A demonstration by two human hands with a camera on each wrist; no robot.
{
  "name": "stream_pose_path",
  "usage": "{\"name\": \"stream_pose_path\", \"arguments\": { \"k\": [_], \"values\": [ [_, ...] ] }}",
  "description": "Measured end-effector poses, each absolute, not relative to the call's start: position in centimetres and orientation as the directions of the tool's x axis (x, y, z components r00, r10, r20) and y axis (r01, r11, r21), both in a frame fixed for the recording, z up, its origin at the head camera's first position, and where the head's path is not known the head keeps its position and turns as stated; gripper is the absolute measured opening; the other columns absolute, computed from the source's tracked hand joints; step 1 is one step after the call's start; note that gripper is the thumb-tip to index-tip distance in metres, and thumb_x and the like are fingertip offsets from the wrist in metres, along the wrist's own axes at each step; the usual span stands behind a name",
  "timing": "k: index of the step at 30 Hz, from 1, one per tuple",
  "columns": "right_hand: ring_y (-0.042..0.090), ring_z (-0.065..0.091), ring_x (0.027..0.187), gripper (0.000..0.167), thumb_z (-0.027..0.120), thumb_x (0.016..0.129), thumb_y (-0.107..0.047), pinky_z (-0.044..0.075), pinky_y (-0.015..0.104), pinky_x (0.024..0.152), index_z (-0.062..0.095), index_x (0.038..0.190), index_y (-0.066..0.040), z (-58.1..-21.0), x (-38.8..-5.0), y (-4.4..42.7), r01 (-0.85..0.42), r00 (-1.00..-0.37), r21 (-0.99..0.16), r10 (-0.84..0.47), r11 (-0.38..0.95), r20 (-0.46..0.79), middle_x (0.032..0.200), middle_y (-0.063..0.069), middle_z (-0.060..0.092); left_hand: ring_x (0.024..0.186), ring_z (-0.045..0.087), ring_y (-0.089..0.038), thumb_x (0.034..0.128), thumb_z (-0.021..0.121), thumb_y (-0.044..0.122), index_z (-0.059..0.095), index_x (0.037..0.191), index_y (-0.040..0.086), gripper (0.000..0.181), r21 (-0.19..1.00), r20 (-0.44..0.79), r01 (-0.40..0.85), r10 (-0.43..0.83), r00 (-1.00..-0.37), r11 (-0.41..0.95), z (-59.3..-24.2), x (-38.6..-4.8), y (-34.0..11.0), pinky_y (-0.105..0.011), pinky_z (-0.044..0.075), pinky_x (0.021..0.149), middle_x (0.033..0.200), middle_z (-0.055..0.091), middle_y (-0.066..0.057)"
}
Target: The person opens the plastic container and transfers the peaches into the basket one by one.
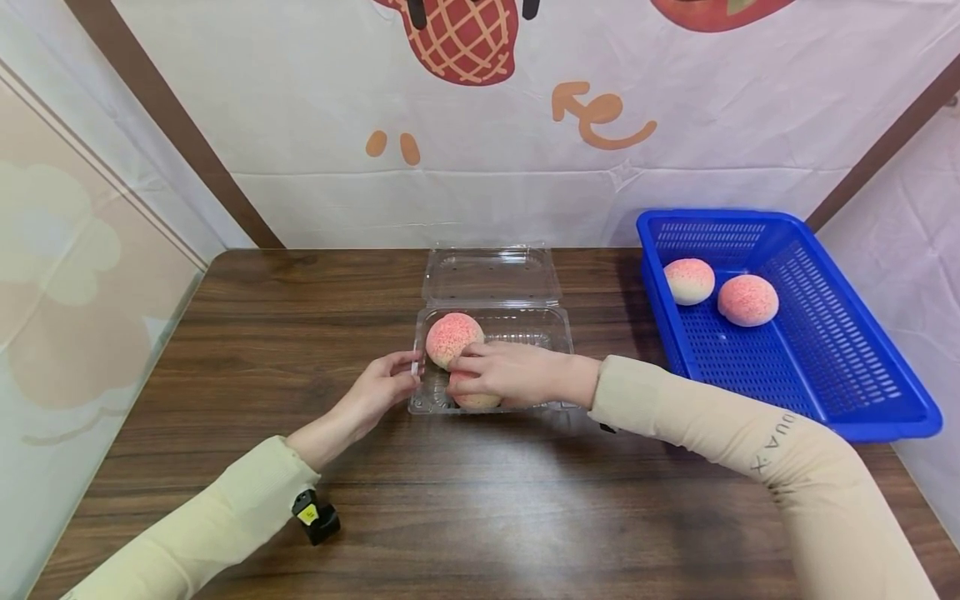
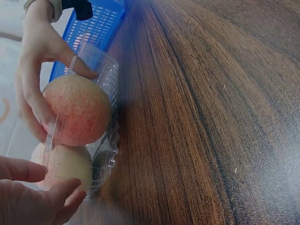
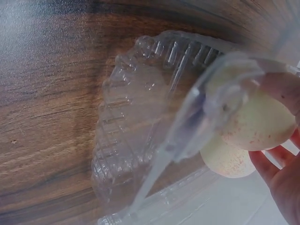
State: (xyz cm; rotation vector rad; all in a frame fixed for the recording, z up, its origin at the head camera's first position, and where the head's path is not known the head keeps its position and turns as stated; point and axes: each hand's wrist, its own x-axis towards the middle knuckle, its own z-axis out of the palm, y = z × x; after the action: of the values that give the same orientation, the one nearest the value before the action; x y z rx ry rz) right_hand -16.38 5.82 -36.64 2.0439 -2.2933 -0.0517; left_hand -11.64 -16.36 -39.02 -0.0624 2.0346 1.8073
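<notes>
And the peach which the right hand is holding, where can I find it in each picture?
Head: the peach is just below the centre, partly covered by the right hand.
Left wrist: left of centre, above the other peach in the picture.
Right wrist: towards the right edge, partly behind clear plastic.
Shared landmark: the clear container, visible in all three views.

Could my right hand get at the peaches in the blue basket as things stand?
Probably yes: nothing covers the two peaches in the blue basket, though the right hand would first have to release the peach it grips.
</notes>
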Motion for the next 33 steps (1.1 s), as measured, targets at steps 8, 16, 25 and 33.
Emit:
{"name": "stream_pose_path", "arguments": {
  "k": [8, 16, 25, 33],
  "values": [
    [0.022, 0.04, 0.117, 0.046, 0.064, 0.083, -0.016, 0.044, 0.039, 0.09, 0.051, 0.126, -0.023, -36.8, -16.2, 5.7, -0.987, -0.134, 0.096, -0.99, 0.13, -0.04, 0.131, 0.005, 0.047, 0.105, 0.047, -0.018, 0.0871, 0.04, -0.004, 0.026, 0.132, -0.018, 0.048, 0.942, -0.328, -0.296, 0.243, -0.913, 0.158, -38.9, -11.6, -16.3, -0.023, 0.044, 0.089, 0.125, 0.041, -0.03],
    [0.022, 0.04, 0.115, 0.041, 0.063, 0.084, -0.023, 0.045, 0.039, 0.085, 0.052, 0.124, -0.023, -37.0, -16.4, 5.7, -0.988, -0.126, 0.098, -0.992, 0.123, -0.024, 0.128, 0.004, 0.048, 0.107, 0.046, -0.021, 0.0875, 0.039, -0.004, 0.026, 0.131, -0.018, 0.048, 0.942, -0.327, -0.296, 0.242, -0.913, 0.158, -38.8, -11.7, -16.3, -0.025, 0.043, 0.092, 0.125, 0.04, -0.031],
    [0.023, 0.041, 0.113, 0.033, 0.056, 0.09, -0.029, 0.045, 0.038, 0.089, 0.055, 0.122, -0.02, -37.2, -16.6, 6.4, -0.993, -0.111, 0.044, -0.993, 0.113, 0.045, 0.127, 0.006, 0.049, 0.106, 0.046, -0.021, 0.0872, 0.038, -0.005, 0.026, 0.131, -0.019, 0.048, 0.943, -0.327, -0.3, 0.24, -0.914, 0.145, -39.0, -11.7, -16.3, -0.033, 0.041, 0.096, 0.124, 0.039, -0.031],
    [0.026, 0.04, 0.115, 0.057, 0.073, 0.071, -0.015, 0.044, 0.037, 0.091, 0.05, 0.123, -0.018, -36.7, -16.8, 7.0, -0.991, -0.119, 0.058, -0.993, 0.12, 0.019, 0.127, 0.007, 0.046, 0.104, 0.047, -0.02, 0.0862, 0.039, -0.006, 0.026, 0.131, -0.02, 0.048, 0.946, -0.319, -0.294, 0.239, -0.917, 0.137, -39.1, -11.8, -16.4, -0.023, 0.043, 0.089, 0.124, 0.039, -0.032]
  ]
}}
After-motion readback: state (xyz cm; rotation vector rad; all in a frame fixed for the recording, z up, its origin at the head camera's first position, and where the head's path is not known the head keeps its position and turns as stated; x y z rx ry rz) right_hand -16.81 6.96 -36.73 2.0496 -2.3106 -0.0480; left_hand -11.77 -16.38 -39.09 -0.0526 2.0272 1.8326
